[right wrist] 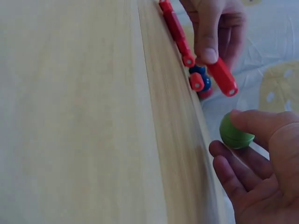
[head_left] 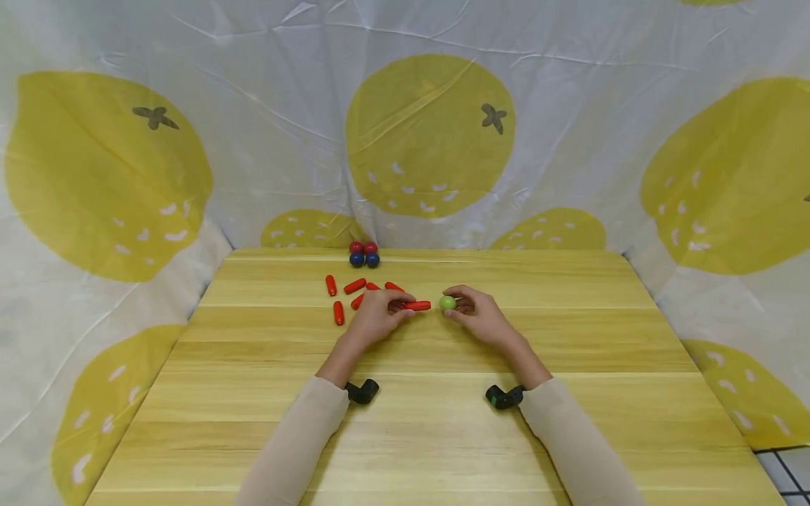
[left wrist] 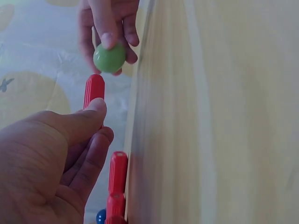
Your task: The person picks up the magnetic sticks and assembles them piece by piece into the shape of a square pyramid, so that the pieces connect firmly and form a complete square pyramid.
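A red ridged rod (head_left: 418,306) is pinched by its left end between the thumb and fingers of my left hand (head_left: 378,316). Its free end points right, toward a green ball (head_left: 447,303). My right hand (head_left: 484,318) holds that ball between thumb and fingertips. A small gap parts rod and ball in the head view. From the left wrist, the ball (left wrist: 110,58) shows just beyond the rod's tip (left wrist: 95,86). In the right wrist view a small pale hole marks the end of the rod (right wrist: 223,78).
Several more red rods (head_left: 338,313) lie loose left of and behind my left hand, some partly hidden by it. Farther back, two blue balls (head_left: 357,260) and two red balls (head_left: 370,248) sit close together near the wooden table's (head_left: 443,436) far edge. A lemon-print cloth (head_left: 430,140) hangs behind.
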A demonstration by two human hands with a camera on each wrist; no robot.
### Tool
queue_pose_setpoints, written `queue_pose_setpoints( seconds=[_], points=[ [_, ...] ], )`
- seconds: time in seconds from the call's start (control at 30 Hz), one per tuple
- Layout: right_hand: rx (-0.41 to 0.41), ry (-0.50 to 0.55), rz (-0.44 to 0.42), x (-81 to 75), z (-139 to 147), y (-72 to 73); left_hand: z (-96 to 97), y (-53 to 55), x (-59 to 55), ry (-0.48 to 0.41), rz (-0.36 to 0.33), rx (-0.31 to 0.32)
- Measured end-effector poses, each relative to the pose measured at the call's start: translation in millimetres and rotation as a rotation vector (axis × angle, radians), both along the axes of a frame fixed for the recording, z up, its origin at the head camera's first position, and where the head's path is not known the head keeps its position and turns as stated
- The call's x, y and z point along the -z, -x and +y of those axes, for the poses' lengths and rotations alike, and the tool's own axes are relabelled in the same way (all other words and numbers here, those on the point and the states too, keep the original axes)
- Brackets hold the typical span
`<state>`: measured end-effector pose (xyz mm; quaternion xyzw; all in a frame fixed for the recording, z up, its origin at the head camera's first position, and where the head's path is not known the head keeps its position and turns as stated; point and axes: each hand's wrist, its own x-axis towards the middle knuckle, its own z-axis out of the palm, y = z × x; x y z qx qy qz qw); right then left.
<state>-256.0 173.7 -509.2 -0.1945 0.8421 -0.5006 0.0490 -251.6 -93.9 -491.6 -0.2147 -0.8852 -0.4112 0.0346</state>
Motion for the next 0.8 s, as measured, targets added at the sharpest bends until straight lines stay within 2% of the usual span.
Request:
queue_pose_setpoints(
  seconds=[0.4,0.6,0.8],
  points=[
    [-0.029,-0.052,0.031,3.3,-7,-2.8,10.5,4.8,10.4,0.011,-0.012,0.029],
    [-0.099,-0.08,0.124,7.5,-10,1.1,13.7,4.3,12.9,0.013,0.001,0.032],
    [-0.081,-0.103,0.163,11.8,-11,3.7,15.6,5.2,17.5,-0.009,-0.006,0.03]
  ],
)
